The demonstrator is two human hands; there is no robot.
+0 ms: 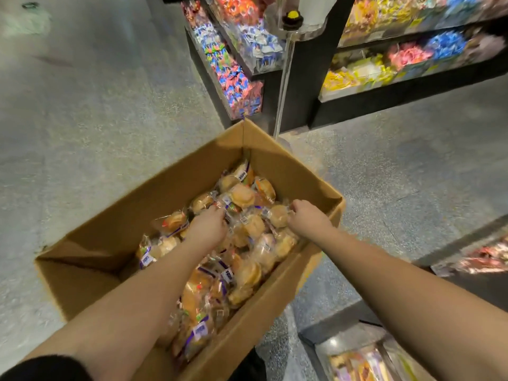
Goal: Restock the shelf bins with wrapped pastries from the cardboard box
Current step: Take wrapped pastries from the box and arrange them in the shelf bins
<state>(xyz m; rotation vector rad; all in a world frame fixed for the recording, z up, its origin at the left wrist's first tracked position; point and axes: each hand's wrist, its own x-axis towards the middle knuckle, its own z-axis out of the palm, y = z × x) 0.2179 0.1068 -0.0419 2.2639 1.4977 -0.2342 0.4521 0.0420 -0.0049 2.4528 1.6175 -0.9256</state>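
Pastries: wrapped, piled in cardboard box on floor.
Left hand: grip curled on pastry wrappers.
Right hand: grip pinching a wrapper.

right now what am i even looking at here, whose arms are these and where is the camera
There is only one picture, taken by a wide-angle camera worn on a person's head, looking forward and down. No machine is involved; the two bare arms belong to the person wearing it. Both hands reach into an open cardboard box standing on a speckled floor. The box holds many wrapped pastries in clear packets. The left hand has its fingers curled down among the packets, and the right hand pinches the edge of one wrapper. Beyond the box stand dark shelves with clear shelf bins full of colourful wrapped sweets. More bins show at the lower right.
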